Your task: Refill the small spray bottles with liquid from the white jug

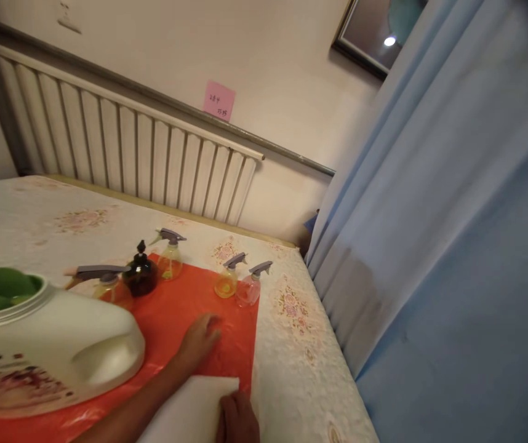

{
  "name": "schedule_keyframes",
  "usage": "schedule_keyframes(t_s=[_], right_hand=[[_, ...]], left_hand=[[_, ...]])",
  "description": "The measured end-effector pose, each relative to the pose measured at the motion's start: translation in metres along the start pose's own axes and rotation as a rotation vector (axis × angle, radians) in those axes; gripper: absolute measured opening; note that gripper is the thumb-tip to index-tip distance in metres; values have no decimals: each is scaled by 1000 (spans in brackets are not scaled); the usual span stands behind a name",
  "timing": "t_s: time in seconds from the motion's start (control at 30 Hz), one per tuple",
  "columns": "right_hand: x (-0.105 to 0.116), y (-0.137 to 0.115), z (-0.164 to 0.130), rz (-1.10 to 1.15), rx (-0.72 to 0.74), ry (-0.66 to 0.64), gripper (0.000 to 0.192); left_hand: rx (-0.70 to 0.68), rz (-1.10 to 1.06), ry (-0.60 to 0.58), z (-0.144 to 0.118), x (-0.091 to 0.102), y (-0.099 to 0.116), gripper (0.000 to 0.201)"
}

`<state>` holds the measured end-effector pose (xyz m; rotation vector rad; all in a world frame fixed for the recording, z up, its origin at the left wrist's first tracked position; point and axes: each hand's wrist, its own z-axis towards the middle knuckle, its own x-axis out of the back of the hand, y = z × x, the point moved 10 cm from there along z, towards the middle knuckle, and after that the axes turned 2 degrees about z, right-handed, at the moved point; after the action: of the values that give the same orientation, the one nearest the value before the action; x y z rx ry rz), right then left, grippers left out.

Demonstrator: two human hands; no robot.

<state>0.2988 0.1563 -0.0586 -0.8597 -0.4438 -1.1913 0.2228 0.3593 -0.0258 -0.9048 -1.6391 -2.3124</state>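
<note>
My left hand (200, 339) reaches over a red sheet (227, 332); its slightly blurred fingers are apart and nothing shows in them. At the bottom edge, my right hand (239, 418) is closed on the right edge of a white, flat, sheet-like thing (194, 403), which is cut off by the frame. Beyond the left hand stand a small yellow spray bottle (226, 285) and a pink-tinted spray bottle (248, 291), side by side. Further left are a dark round pump bottle (141, 274), a yellow-green spray bottle (170, 262) and an orange spray bottle (112, 291).
A large white jug (84, 332) lies on its side at left, with a green cup (3, 289) in its opening. A flower-patterned white cover (310, 369) lies under everything. Behind are a radiator (130, 147) and a pink note (219, 100); a blue curtain (412, 215) hangs at right.
</note>
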Motion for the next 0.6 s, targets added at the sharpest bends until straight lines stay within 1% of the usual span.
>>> schedule_keyframes(t_s=[0.1, 0.17, 0.3, 0.37, 0.43, 0.6], right_hand=[[7, -4, 3, 21, -13, 19, 23], [10, -6, 4, 12, -26, 19, 23], [14, -12, 5, 13, -22, -4, 24], [17, -15, 6, 8, -20, -11, 24], [18, -16, 6, 2, -32, -25, 24], [21, -18, 6, 0, -63, -37, 22]], left_hand=[[-4, -27, 4, -56, 17, -2, 28], [-18, -38, 12, -88, 30, -7, 26], [-47, -43, 78, -137, 52, -28, 23], [-67, 4, 103, -155, 56, -39, 23], [-106, 70, 123, -168, 54, -45, 23], [-229, 254, 222, -186, 45, -45, 28]])
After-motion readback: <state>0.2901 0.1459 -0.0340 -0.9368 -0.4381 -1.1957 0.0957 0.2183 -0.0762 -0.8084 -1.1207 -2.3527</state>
